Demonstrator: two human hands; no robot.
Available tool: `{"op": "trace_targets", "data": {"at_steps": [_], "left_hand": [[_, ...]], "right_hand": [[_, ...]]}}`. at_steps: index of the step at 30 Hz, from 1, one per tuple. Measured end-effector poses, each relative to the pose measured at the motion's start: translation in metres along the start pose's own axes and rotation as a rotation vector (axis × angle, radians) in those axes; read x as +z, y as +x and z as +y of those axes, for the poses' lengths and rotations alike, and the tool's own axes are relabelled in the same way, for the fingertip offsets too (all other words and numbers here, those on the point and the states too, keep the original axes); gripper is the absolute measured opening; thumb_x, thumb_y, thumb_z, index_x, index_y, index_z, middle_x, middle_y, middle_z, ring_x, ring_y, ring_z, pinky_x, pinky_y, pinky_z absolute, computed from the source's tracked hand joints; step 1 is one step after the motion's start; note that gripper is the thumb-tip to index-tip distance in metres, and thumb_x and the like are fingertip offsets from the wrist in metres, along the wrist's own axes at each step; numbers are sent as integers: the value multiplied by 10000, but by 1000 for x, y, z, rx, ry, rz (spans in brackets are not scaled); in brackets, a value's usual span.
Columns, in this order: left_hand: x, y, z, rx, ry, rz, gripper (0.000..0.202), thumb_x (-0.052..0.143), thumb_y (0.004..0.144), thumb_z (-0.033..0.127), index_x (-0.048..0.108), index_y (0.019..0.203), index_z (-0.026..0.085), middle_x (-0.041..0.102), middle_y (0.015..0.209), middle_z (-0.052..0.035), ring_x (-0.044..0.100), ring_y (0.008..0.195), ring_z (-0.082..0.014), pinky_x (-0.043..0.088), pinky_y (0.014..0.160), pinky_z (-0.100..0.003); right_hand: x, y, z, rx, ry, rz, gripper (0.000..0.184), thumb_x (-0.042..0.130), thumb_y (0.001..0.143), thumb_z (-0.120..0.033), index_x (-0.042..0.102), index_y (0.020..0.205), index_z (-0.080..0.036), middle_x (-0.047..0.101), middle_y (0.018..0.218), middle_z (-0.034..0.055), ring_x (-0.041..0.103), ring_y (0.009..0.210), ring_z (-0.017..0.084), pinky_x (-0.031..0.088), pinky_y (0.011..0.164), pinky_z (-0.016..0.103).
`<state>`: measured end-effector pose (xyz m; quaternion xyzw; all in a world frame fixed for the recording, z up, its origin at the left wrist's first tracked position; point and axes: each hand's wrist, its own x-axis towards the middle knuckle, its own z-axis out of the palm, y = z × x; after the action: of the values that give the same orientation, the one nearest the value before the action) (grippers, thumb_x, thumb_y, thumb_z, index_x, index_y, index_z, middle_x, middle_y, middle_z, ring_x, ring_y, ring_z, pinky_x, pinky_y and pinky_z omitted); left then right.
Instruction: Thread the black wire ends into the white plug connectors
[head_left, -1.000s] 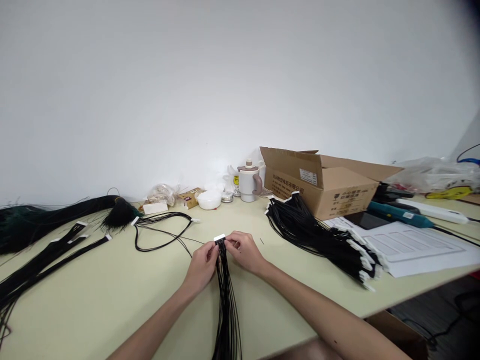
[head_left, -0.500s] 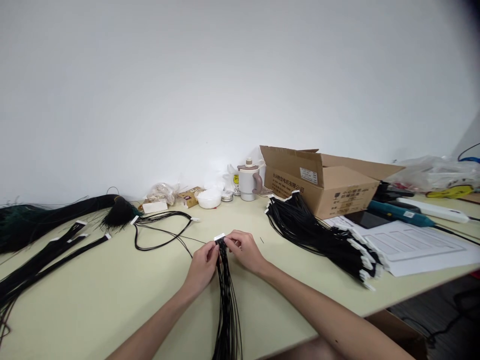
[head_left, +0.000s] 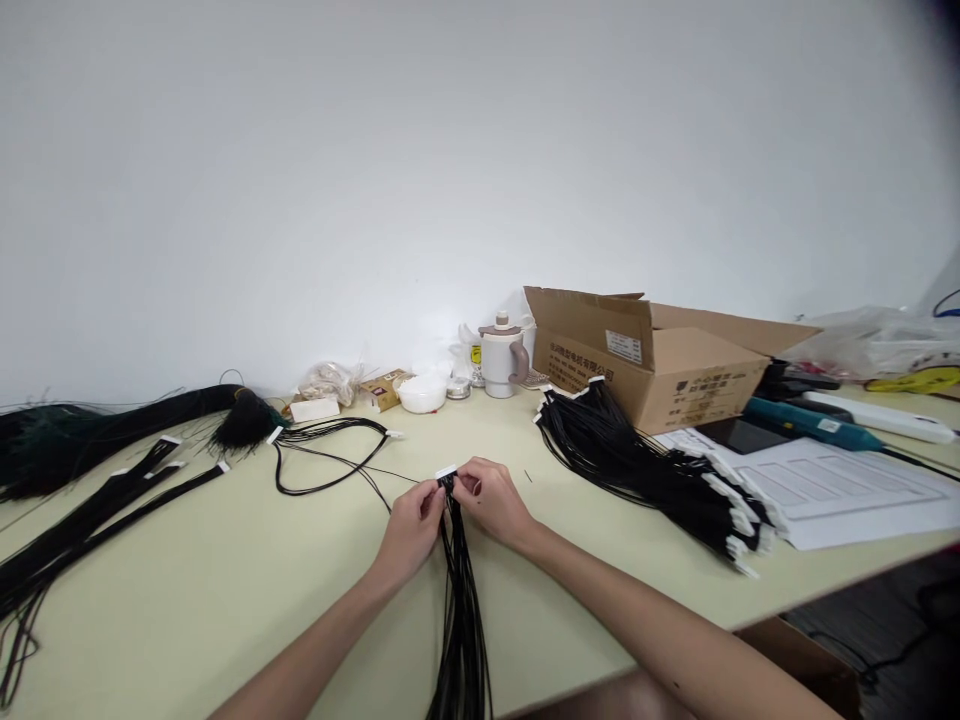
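A white connector (head_left: 446, 472) sits at the far end of a black wire bundle (head_left: 460, 620), which runs back toward me over the table's front edge. My left hand (head_left: 411, 528) pinches the wires just below the connector on its left side. On the other side, my right hand (head_left: 491, 500) is closed on the same end, thumb and forefinger at the connector's right edge. The fingertips hide part of the wires. To the left, a looped harness (head_left: 330, 458) with white connectors at its ends lies on the table, loose wires trailing toward my left hand.
Finished-looking black harnesses (head_left: 645, 470) lie piled at right beside an open cardboard box (head_left: 697, 385) and a printed sheet (head_left: 832, 490). More wire bundles (head_left: 90, 520) cover the left. A mug (head_left: 501, 362) and white bowl (head_left: 422, 394) stand along the wall.
The view has shifted slightly, so the surroundings sit a little further right. Both hands keep hold of the connector end, with only small finger movements.
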<state>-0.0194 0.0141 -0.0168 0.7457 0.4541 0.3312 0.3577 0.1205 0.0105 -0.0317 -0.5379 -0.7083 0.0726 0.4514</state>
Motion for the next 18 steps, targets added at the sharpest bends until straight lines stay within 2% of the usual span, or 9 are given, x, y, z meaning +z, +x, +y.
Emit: {"op": "trace_targets", "data": {"at_steps": [6, 10, 12, 15, 18], "left_hand": [[1, 0, -3, -10, -10, -22, 326, 347, 780, 417, 467, 655, 140, 455, 578, 10, 360, 553, -73, 272, 538, -189], [1, 1, -6, -19, -74, -26, 332, 357, 774, 432, 483, 687, 137, 474, 589, 6, 386, 557, -74, 289, 536, -187], [1, 2, -8, -31, -144, -36, 343, 368, 768, 449, 485, 704, 134, 472, 590, 8, 404, 557, -74, 306, 540, -190], [0, 5, -7, -70, -317, -65, 336, 408, 749, 456, 489, 743, 130, 463, 596, 16, 428, 558, -71, 340, 556, -196], [-1, 8, -6, -115, -485, -75, 302, 469, 727, 424, 482, 746, 122, 419, 568, 33, 391, 524, -47, 322, 524, -178]], "right_hand": [[-2, 1, 0, -6, -5, -10, 113, 486, 706, -142, 525, 600, -135, 484, 602, -13, 401, 558, 65, 309, 554, 180], [-2, 1, 1, 1, 52, -41, 56, 496, 665, -112, 543, 649, -137, 489, 627, -9, 413, 571, 68, 324, 541, 172], [-1, 2, 2, 19, 107, -64, 92, 494, 647, -92, 558, 695, -137, 505, 660, -3, 428, 585, 71, 341, 544, 172], [-1, 3, 3, 106, 256, -116, 145, 485, 665, -106, 570, 780, -134, 537, 722, 11, 460, 601, 73, 375, 569, 187], [-2, 6, 0, 271, 522, -181, 164, 469, 710, -165, 558, 841, -124, 545, 721, 9, 475, 579, 67, 384, 556, 194]]}}
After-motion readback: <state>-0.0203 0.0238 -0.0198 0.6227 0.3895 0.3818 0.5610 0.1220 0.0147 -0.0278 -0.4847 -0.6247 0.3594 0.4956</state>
